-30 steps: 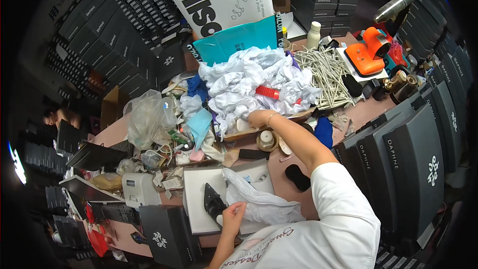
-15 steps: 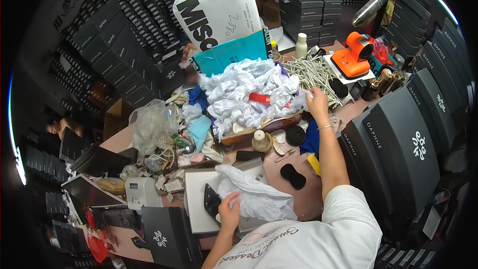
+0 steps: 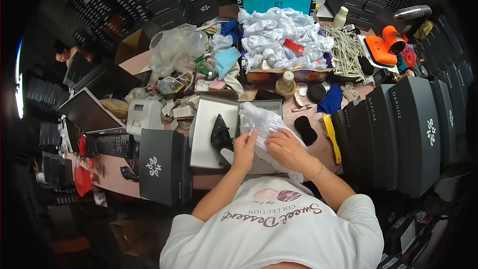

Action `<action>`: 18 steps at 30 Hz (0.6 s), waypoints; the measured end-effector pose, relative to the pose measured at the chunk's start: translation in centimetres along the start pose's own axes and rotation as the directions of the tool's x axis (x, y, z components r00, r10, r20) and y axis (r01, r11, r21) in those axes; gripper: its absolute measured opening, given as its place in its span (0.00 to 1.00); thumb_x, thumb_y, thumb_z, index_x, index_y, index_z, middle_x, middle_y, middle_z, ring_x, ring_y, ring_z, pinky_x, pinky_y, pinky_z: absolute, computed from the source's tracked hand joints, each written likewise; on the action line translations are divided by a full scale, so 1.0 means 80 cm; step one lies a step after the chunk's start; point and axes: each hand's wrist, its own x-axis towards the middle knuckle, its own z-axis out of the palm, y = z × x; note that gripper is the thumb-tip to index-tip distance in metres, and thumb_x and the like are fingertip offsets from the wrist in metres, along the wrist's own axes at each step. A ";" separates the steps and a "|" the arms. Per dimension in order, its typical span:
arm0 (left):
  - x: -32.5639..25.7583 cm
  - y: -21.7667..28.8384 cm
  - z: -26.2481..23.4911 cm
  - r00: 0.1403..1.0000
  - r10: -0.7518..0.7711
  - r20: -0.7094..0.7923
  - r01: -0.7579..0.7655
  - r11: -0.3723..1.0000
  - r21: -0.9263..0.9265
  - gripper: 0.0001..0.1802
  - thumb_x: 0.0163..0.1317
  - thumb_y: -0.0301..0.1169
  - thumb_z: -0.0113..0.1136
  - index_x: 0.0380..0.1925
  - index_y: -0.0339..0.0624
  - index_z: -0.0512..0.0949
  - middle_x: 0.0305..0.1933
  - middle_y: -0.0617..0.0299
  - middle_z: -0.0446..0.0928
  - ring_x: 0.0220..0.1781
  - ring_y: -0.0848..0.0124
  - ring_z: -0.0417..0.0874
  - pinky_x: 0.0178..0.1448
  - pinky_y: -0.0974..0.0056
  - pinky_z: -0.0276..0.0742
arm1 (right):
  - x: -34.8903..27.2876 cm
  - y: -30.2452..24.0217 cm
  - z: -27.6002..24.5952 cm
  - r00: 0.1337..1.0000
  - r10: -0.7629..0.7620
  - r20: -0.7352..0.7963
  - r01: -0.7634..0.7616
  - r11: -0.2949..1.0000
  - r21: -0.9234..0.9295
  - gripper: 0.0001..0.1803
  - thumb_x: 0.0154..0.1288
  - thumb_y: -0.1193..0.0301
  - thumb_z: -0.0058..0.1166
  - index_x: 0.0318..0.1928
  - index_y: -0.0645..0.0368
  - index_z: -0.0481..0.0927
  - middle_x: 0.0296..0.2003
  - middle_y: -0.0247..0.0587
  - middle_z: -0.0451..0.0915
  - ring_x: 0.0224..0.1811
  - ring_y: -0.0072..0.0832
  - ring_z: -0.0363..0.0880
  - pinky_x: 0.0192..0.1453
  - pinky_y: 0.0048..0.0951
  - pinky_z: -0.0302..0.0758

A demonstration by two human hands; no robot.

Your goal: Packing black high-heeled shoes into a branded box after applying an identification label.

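A strip light (image 3: 20, 79) glows left of the pink table (image 3: 321, 153)

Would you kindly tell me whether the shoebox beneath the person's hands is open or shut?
The shoebox is open: its white inside shows, with the black shoe uncovered.

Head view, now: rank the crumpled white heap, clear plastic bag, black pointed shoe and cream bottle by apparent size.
1. Crumpled white heap
2. Clear plastic bag
3. Black pointed shoe
4. Cream bottle, farther back, so apparent size only
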 end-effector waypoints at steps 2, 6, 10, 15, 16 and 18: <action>-0.002 0.002 -0.013 0.985 0.171 0.030 -0.172 0.944 0.281 0.14 0.65 0.38 0.59 0.32 0.35 0.79 0.21 0.75 0.69 0.22 0.85 0.60 0.25 0.74 0.55 | -0.009 -0.009 -0.013 0.987 -0.006 0.159 0.000 0.999 0.039 0.15 0.56 0.67 0.59 0.42 0.61 0.75 0.46 0.42 0.78 0.54 0.37 0.74 0.64 0.42 0.64; -0.009 0.040 -0.009 0.956 0.264 0.131 -0.293 0.820 0.492 0.13 0.62 0.34 0.60 0.30 0.32 0.77 0.20 0.68 0.67 0.23 0.82 0.61 0.26 0.71 0.59 | 0.004 -0.014 -0.049 0.880 0.459 0.124 -0.446 0.707 0.549 0.23 0.54 0.66 0.63 0.50 0.62 0.75 0.47 0.47 0.78 0.52 0.39 0.76 0.57 0.36 0.71; -0.017 0.049 -0.011 0.878 0.359 0.316 -0.474 0.738 0.480 0.09 0.59 0.28 0.62 0.35 0.31 0.78 0.26 0.60 0.73 0.25 0.78 0.68 0.29 0.71 0.64 | 0.026 0.006 -0.013 0.902 0.428 -0.052 -0.273 0.661 0.699 0.20 0.55 0.72 0.63 0.49 0.62 0.77 0.46 0.47 0.79 0.48 0.35 0.77 0.51 0.31 0.73; -0.021 0.065 -0.041 0.891 0.378 0.250 -0.452 0.702 0.550 0.09 0.56 0.22 0.60 0.38 0.31 0.79 0.32 0.55 0.76 0.27 0.73 0.74 0.32 0.70 0.69 | 0.024 0.012 -0.039 0.692 0.714 0.108 -0.166 0.011 0.986 0.07 0.55 0.82 0.55 0.36 0.60 0.78 0.31 0.25 0.77 0.34 0.13 0.73 0.37 0.17 0.69; -0.021 0.063 -0.046 0.872 0.420 0.252 -0.488 0.700 0.522 0.10 0.55 0.22 0.60 0.38 0.32 0.79 0.32 0.55 0.77 0.27 0.72 0.74 0.33 0.69 0.69 | 0.015 0.024 -0.038 0.706 0.705 0.069 -0.187 0.092 0.978 0.07 0.57 0.81 0.54 0.37 0.60 0.77 0.30 0.24 0.75 0.31 0.11 0.69 0.34 0.16 0.66; -0.023 0.065 -0.048 0.839 0.449 0.308 -0.544 0.667 0.508 0.10 0.53 0.23 0.61 0.36 0.32 0.79 0.32 0.53 0.77 0.29 0.68 0.76 0.34 0.67 0.71 | 0.007 0.031 -0.035 0.771 0.631 0.086 -0.308 0.252 0.917 0.07 0.58 0.81 0.53 0.38 0.61 0.77 0.30 0.24 0.74 0.30 0.11 0.68 0.34 0.15 0.65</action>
